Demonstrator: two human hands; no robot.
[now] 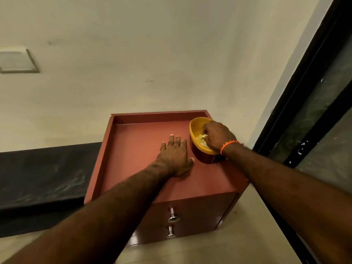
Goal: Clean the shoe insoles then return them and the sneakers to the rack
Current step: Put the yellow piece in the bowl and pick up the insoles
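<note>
Two metal drawer knobs [172, 219] are showing on the near front of the red cabinet [137, 138]. L hand [176, 156] is lying flat on the cabinet top w/ fingers spread, holding nothing. Far right, R hand [216, 136] is reaching into the yellow bowl [194, 128], fingers curling round a pale cloth [202, 138]. Insoles & sneakers aren't in view.

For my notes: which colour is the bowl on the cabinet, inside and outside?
The round plastic bowl is yellow inside and dark red outside; the head view shows it.
</note>
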